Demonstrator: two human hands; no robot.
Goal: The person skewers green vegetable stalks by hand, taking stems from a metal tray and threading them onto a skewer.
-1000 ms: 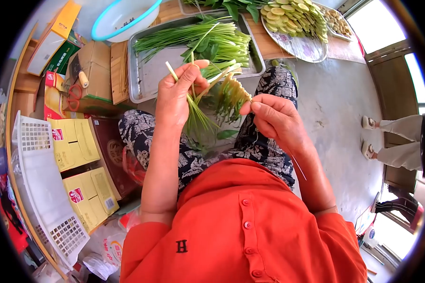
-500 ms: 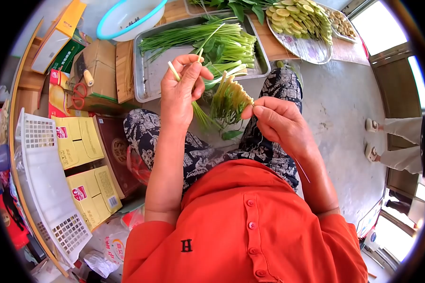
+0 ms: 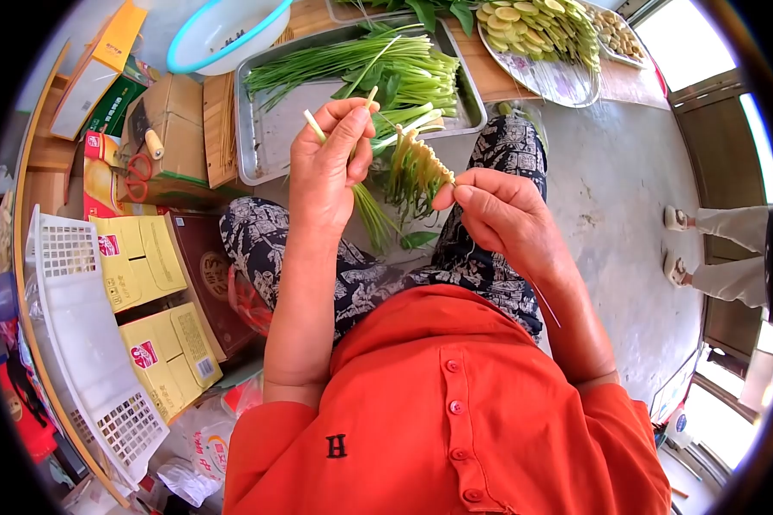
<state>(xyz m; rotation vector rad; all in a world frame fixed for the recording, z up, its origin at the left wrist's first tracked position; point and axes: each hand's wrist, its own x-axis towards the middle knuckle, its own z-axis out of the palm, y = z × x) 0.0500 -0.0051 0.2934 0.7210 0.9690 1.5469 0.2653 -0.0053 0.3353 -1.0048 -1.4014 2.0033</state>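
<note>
Over the last second, the change had come mostly at the left hand (image 3: 328,159). Its green stalks (image 3: 372,215), which had fanned out loosely below the palm, now hung in a narrower bunch, and a short pale tip jutted more plainly past the thumb. The fingers were curled in, the thumb pressed over the stalks, with another pale end poking out at the hand's upper left.

The right hand (image 3: 511,210) had hardly altered: thumb and forefinger were pinched together at the lower right end of the strung row (image 3: 412,167), which hung near the middle of the frame with its pale ends side by side and its green parts drooping. A thin thread (image 3: 545,305) trailed below the right wrist. For the work, this looked like sorting on the left while the row was kept steady; the hands stood apart, the row between them.

The tightest edge was the near rim of the metal tray (image 3: 270,142), just beyond the left hand in the upper middle, on the wooden tabletop (image 3: 481,73). A cardboard box (image 3: 176,120) and a white basket (image 3: 82,335) crowded the left of the frame. The widest room lay over the grey floor (image 3: 610,163), right of centre, as far as another person's legs (image 3: 730,236) at the right edge.
</note>
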